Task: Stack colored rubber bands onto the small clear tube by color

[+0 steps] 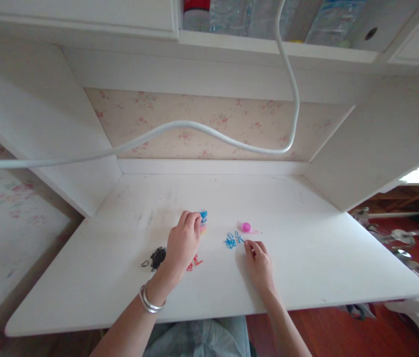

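Note:
My left hand (182,243) rests on the white desk (306,258), fingers curled round a small stack of coloured elastic bands (203,220) with blue on top. My right hand (258,260) is closed in a pinch at the edge of a loose cluster of blue bands (230,241). A pile of black bands (156,257) lies left of my left wrist. Red bands (195,263) peek out beside that hand. A pink round item (246,227) lies just beyond the blue cluster.
A white cable (179,126) droops across the view in front of the flowered back panel (209,124). Cabinet side walls close in the desk left and right. A shelf above holds plastic bottles (231,15). Wooden floor with clutter (398,238) lies to the right.

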The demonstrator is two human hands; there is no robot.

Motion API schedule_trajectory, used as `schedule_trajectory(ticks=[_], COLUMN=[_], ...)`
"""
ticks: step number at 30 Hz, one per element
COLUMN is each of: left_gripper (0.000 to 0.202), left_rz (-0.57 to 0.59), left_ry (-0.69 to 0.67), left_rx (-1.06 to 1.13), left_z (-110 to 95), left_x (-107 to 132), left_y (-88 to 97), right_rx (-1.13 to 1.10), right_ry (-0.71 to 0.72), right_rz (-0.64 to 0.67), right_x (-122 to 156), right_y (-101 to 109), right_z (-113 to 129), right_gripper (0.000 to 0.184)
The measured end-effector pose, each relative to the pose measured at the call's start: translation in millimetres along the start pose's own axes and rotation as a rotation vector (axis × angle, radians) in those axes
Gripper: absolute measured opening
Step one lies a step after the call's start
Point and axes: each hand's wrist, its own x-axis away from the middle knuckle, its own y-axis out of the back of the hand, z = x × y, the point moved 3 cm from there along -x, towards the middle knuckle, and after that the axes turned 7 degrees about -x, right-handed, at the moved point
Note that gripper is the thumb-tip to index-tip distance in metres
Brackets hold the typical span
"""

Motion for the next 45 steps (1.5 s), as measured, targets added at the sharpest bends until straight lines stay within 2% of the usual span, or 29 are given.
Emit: schedule_trajectory(ticks=[7, 12, 15, 19, 24, 29, 35, 39, 45], left_gripper=[0.023, 0.026, 0.027, 0.026, 0.023, 0.023, 0.023, 0.023, 0.024], left_rz=[0.034, 0.024, 0.028, 0.106, 0.285, 0.396, 0.395, 0.422, 0.411], left_ry=[0.013, 0.024, 0.020, -0.016, -0.062, -0.045, -0.058, -0.071, -0.079], left_rx=[-0.220, -0.175, -0.110, -0.015, 0.096, 0.156, 0.217, 0.233, 0.271], left_z=[-0.1, 0.1, 1.7, 0.3, -3.9, 2.7, 9.7, 9.8, 10.2], left_x=[-11.2, -3.9, 5.8, 30.5, 78.8, 115.1, 119.5, 117.4, 117.3], left_y=[-8.8, -1.6, 3.2, -3.4, -34.7, -59.2, -59.3, -56.8, -55.1], right_rx=[-0.027, -0.063, -0.095, -0.176, -0.143, -0.040, 0.109, 0.156, 0.293], right_ry=[-0.005, -0.039, -0.056, 0.063, 0.239, 0.348, 0.397, 0.371, 0.405], right_rz=[-0.026, -0.064, -0.110, -0.114, 0.002, 0.073, 0.110, 0.073, 0.100], right_x=[0.1, 0.0, -1.5, -9.8, -30.2, -46.5, -50.4, -48.6, -42.0], right_y=[0.1, 3.6, 7.7, 7.5, -9.2, -31.9, -48.3, -47.6, -47.0], right_z=[0.9, 1.6, 11.4, 53.3, 117.4, 148.7, 156.9, 155.8, 159.3], right_gripper=[0.045, 0.046, 0.044, 0.037, 0.033, 0.033, 0.032, 0.034, 0.031])
